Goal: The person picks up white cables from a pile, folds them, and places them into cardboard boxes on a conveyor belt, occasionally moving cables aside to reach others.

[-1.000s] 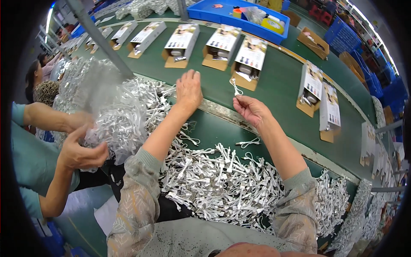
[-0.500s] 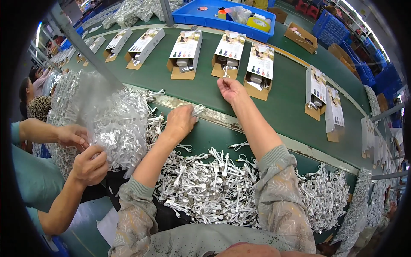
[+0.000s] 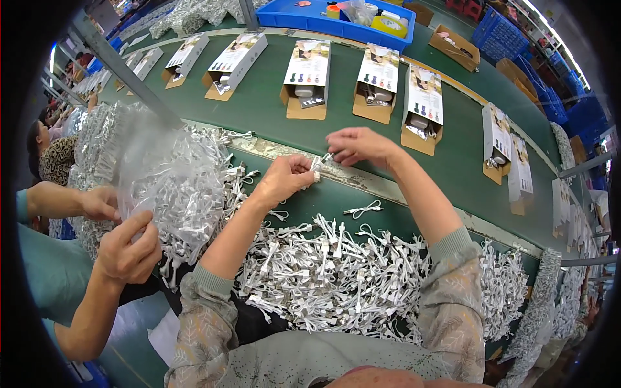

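My left hand (image 3: pixel 284 180) is closed around a small bunch of short white USB cables (image 3: pixel 318 165), above the metal edge of the conveyor. Just right of it, my right hand (image 3: pixel 363 147) hovers with its fingers loosely apart, close to the ends of the bunch; no cable shows plainly in it. Beyond my hands, an open-ended carton (image 3: pixel 378 68) on the green belt holds a white device, and a cable end shows in its opening. A similar carton (image 3: pixel 424 97) stands to its right and another carton (image 3: pixel 308 64) to its left. Below my hands lies a large heap of white cables (image 3: pixel 323 278).
At my left, another person's hands (image 3: pixel 129 249) hold a clear plastic bag (image 3: pixel 171 187) over more cables. A slanting metal post (image 3: pixel 123 64) rises there. A blue tray (image 3: pixel 310 21) with tape rolls stands across the green belt (image 3: pixel 259 119). One loose cable (image 3: pixel 363 209) lies above the heap.
My right hand has drawn back from a carton's opening, where it held a cable, toward my left hand. The cartons have shifted to the right. My left hand has moved slightly right.
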Tool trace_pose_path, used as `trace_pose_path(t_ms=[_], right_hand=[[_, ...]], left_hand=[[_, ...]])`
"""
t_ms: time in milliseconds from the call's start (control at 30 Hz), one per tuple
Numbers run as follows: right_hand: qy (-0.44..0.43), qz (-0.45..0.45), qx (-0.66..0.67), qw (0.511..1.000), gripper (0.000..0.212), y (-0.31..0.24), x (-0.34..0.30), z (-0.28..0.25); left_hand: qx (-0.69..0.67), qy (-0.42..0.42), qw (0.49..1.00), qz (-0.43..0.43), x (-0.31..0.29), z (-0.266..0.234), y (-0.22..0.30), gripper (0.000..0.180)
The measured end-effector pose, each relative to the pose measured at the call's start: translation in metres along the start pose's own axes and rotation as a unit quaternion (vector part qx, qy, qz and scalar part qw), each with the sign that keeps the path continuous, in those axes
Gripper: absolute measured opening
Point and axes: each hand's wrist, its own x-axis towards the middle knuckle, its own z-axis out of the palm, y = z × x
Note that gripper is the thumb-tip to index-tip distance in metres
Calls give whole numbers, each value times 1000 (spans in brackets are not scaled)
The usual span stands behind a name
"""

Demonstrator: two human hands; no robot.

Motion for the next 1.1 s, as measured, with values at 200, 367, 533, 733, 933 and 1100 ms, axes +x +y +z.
trace_pose_path(t_ms=[200, 367, 533, 733, 933, 1100], right_hand=[[11, 18, 11, 1000, 24, 1, -40, 11], [56, 52, 26, 997, 17, 12, -58, 14], [249, -31, 401, 881, 17, 39, -45, -3], [349, -94, 544, 757, 14, 36, 12, -6], [408, -112, 655, 626, 6, 29, 32, -33], [395, -111, 450, 793, 37, 52, 13, -48]], left_hand=[[49, 22, 997, 64, 0, 14, -1, 22], [-86, 33, 996, 1, -6, 16, 7, 18], [-20, 98, 994, -41, -9, 9, 16, 23], [-17, 73, 996, -53, -12, 19, 6, 22], [-6, 44, 998, -36, -13, 21, 3, 17], [-27, 102, 994, 5, -1, 22, 6, 17]])
